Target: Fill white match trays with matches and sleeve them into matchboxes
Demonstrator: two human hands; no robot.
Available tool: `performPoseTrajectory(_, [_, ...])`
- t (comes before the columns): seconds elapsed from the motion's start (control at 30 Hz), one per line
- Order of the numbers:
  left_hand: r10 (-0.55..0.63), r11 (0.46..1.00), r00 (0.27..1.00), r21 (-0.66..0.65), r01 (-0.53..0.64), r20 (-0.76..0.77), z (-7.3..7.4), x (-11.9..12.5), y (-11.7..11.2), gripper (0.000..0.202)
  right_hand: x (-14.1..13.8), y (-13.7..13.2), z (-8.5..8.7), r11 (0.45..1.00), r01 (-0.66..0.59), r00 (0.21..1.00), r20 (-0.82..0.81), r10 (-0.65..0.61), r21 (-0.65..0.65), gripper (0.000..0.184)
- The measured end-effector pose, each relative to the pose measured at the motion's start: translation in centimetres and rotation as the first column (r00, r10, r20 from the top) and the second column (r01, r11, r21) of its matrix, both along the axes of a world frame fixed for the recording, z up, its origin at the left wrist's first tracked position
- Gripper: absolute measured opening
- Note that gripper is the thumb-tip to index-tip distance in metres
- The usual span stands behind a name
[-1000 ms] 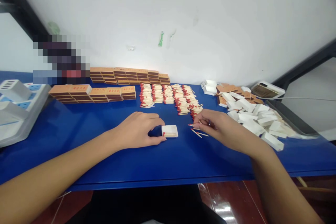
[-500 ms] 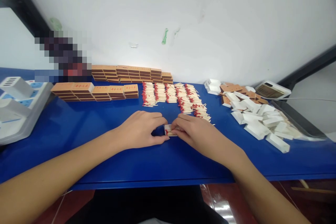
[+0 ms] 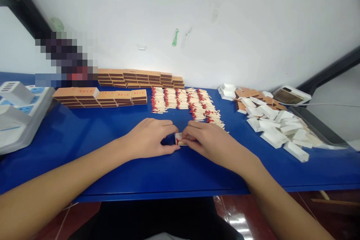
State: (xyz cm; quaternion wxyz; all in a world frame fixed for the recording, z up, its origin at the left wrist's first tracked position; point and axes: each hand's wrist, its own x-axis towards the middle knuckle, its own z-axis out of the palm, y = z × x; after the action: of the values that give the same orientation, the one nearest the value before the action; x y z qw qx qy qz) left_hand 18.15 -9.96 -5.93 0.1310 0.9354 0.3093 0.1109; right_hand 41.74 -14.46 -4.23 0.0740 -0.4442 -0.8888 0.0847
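A small white matchbox tray (image 3: 177, 138) with red-tipped matches inside lies on the blue table between my hands. My left hand (image 3: 150, 138) grips the tray's left end, thumb at the near side and forefinger at the far side. My right hand (image 3: 205, 137) reaches over the tray's right part, its fingertips pinched together on the matches inside. The right fingers cover much of the tray, so how many matches they touch is hidden. Just beyond lie several bunches of loose matches (image 3: 182, 99), heads mostly to the left.
Filled-looking matchboxes stand in stacked rows, a near row (image 3: 112, 99) and a back row (image 3: 146, 77). White empty trays (image 3: 271, 137) and orange sleeves (image 3: 247, 93) are heaped at right, near a phone (image 3: 292, 95) and a dark tablet-like slab (image 3: 319, 125). A power strip (image 3: 36, 120) sits left.
Both hands keep the same hold on the tray, with barely any movement. The whole view has shifted slightly.
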Motion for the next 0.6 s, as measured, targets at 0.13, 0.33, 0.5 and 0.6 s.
performPoseTrajectory(0.13, [0.003,1.0,1.0,0.004,-0.003,-0.004,0.1,0.0,0.0,0.028,-0.2,0.2,0.0,0.999,-0.024,1.0,-0.006,0.024,-0.032,0.018])
performPoseTrajectory(0.33, [-0.003,1.0,1.0,-0.004,0.003,0.001,0.2,0.0,-0.1,0.027,0.9,-0.3,0.8,1.0,0.008,1.0,-0.026,-0.009,-0.013,0.015])
performPoseTrajectory(0.5, [0.011,1.0,1.0,-0.002,-0.011,0.001,0.2,0.0,-0.1,0.027,5.5,-2.4,0.5,0.948,0.317,0.92,-0.232,-0.315,-0.032,0.027])
performPoseTrajectory(0.6, [0.0,1.0,1.0,-0.006,0.0,0.003,0.2,0.0,-0.1,0.028,7.7,-3.7,-0.9,0.898,0.439,0.88,-0.182,-0.439,-0.042,0.033])
